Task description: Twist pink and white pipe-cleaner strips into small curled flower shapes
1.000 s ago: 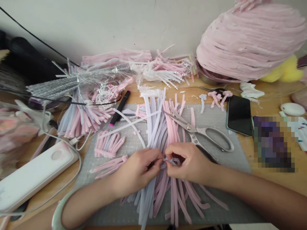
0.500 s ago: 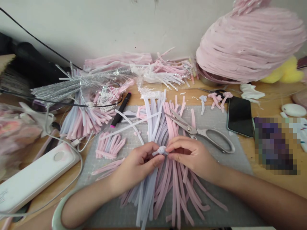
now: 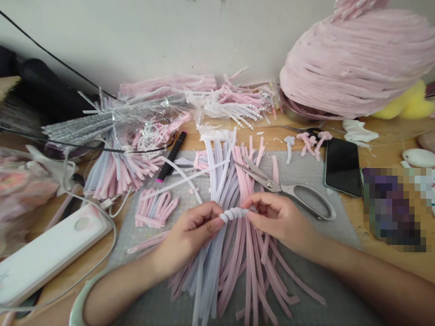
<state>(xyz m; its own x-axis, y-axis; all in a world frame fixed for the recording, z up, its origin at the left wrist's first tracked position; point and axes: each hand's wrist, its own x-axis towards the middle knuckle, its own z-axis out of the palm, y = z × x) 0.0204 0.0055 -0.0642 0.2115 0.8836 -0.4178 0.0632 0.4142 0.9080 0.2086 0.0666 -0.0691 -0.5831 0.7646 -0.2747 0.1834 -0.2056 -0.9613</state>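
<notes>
A pale blue-grey pipe cleaner [image 3: 234,215], coiled into a spiral, stretches between my two hands. My left hand [image 3: 197,228] pinches its left end between thumb and fingertips. At the other end, my right hand [image 3: 273,217] grips it in a similar pinch. Below my hands lie loose pale blue pipe cleaners [image 3: 209,276] and pink pipe cleaners [image 3: 249,271], spread lengthwise over a grey cutting mat [image 3: 146,299]. Just beyond my right hand rests a pair of scissors [image 3: 272,184], its blades slightly apart and lying over the pink strands.
Left of my hands lies a looped pink-and-blue piece [image 3: 156,208], with a marker [image 3: 171,156] behind it. A white power bank [image 3: 57,253] with a cable sits at the left. A phone [image 3: 343,167] and small twisted pieces [image 3: 307,142] lie right. A large pink bundle [image 3: 353,68] stands behind.
My hands have moved slightly apart. The pale blue pipe cleaner, bunched small between my fingertips before, now shows as a longer coil. The view has shifted a little.
</notes>
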